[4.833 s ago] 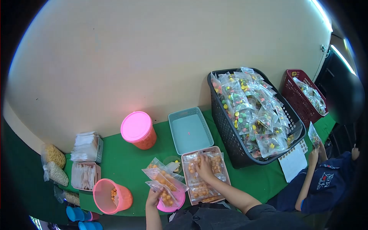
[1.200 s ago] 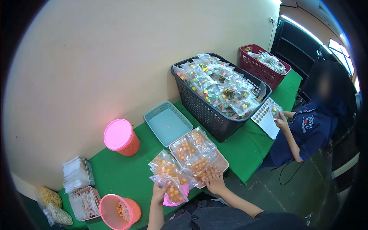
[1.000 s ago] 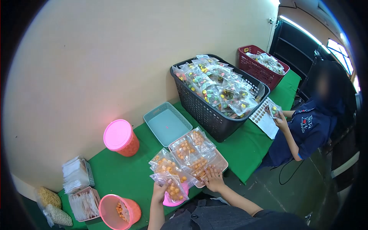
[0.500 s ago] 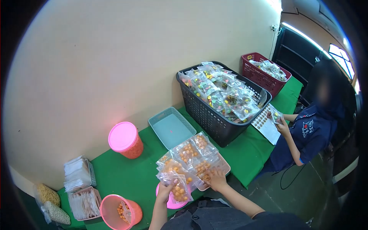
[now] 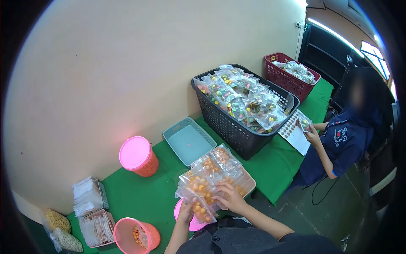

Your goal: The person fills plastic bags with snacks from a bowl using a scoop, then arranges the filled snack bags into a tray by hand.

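My left hand (image 5: 186, 211) grips a fanned bunch of clear bags of orange balls (image 5: 198, 189) at its lower edge, above a pink lid (image 5: 196, 224). My right hand (image 5: 229, 198) reaches over the near side of the pink tray (image 5: 250, 185), its fingers touching the right edge of the held bags. More filled bags (image 5: 223, 157) lie flat in that tray. Whether the right fingers grip a bag is hard to make out.
Behind the tray sits a teal tray (image 5: 189, 144), with a pink-lidded tub (image 5: 138, 155) to its left. A pink bucket (image 5: 136, 236) stands front left. A black basket (image 5: 241, 142) holds candy bags; a co-worker (image 5: 347, 139) holds one beside a sticker sheet (image 5: 294, 134).
My right hand has moved left and up from the tray's near part to the bunch in my left hand. The held bags now sit closer together.
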`<move>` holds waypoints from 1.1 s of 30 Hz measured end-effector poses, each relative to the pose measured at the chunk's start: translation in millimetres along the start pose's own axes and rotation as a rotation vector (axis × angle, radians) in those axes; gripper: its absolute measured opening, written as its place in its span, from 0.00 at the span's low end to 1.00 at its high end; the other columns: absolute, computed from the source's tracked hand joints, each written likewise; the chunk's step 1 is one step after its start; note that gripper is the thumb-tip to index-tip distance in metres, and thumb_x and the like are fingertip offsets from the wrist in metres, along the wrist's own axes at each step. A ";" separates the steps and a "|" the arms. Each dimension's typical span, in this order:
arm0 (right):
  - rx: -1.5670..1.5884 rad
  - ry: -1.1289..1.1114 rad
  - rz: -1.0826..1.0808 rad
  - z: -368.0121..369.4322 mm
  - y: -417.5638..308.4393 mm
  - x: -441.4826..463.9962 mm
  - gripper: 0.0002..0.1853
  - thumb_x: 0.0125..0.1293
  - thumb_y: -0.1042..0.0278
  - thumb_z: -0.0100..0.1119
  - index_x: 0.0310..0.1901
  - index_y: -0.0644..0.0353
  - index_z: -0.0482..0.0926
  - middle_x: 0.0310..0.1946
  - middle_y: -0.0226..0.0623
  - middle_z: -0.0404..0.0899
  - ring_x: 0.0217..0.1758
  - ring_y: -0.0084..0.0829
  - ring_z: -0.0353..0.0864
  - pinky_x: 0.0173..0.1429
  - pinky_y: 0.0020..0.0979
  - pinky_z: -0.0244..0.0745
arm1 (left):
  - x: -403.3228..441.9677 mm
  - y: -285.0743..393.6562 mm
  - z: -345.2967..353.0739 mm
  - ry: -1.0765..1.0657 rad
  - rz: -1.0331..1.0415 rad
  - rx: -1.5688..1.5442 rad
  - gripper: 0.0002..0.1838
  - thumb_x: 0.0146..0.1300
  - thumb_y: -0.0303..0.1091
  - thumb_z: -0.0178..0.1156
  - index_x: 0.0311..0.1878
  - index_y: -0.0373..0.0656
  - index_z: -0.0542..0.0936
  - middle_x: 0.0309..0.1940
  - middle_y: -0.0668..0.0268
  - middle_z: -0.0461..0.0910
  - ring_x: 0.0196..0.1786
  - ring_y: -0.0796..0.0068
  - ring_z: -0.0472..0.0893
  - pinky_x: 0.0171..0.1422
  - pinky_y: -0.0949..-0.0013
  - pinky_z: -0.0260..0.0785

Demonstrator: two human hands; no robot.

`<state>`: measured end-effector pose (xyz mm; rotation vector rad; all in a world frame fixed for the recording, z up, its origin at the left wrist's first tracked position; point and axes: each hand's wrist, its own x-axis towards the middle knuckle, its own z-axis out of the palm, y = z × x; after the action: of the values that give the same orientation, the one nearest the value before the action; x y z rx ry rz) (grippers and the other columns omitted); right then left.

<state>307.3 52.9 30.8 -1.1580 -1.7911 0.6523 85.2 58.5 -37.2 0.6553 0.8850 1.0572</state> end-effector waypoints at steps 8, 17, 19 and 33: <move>0.126 -0.155 0.295 -10.9 -24.7 17.3 0.08 0.66 0.72 0.53 0.45 0.63 0.72 0.40 0.42 0.78 0.44 0.35 0.80 0.47 0.31 0.72 | 17.6 -30.8 -36.3 -0.324 -0.016 -0.232 0.17 0.57 0.47 0.61 0.45 0.50 0.73 0.34 0.62 0.76 0.34 0.66 0.77 0.49 0.53 0.71; 0.331 0.425 0.310 -34.6 -18.3 25.2 0.06 0.67 0.73 0.50 0.44 0.63 0.70 0.36 0.51 0.78 0.40 0.47 0.80 0.42 0.34 0.73 | 15.0 -13.3 -71.5 -0.136 0.129 -0.419 0.19 0.56 0.46 0.63 0.47 0.48 0.75 0.42 0.60 0.77 0.42 0.60 0.78 0.54 0.49 0.70; -0.093 0.228 0.339 -35.5 -5.3 15.4 0.07 0.67 0.73 0.51 0.45 0.63 0.69 0.32 0.55 0.79 0.39 0.49 0.82 0.37 0.37 0.74 | 3.3 8.8 -60.8 -0.012 0.221 -0.408 0.20 0.57 0.47 0.63 0.47 0.48 0.75 0.42 0.59 0.77 0.43 0.60 0.77 0.49 0.53 0.73; -0.646 -0.300 0.275 49.3 44.9 -35.4 0.27 0.60 0.69 0.54 0.60 0.68 0.62 0.27 0.48 0.79 0.28 0.48 0.81 0.30 0.45 0.75 | -23.2 8.2 -78.3 0.108 0.273 -0.366 0.23 0.59 0.45 0.63 0.52 0.42 0.71 0.33 0.55 0.78 0.38 0.58 0.80 0.46 0.56 0.76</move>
<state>290.1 41.6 -41.9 -1.8396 -2.2019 0.4198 8.8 43.5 -63.1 0.4195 0.6793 1.4696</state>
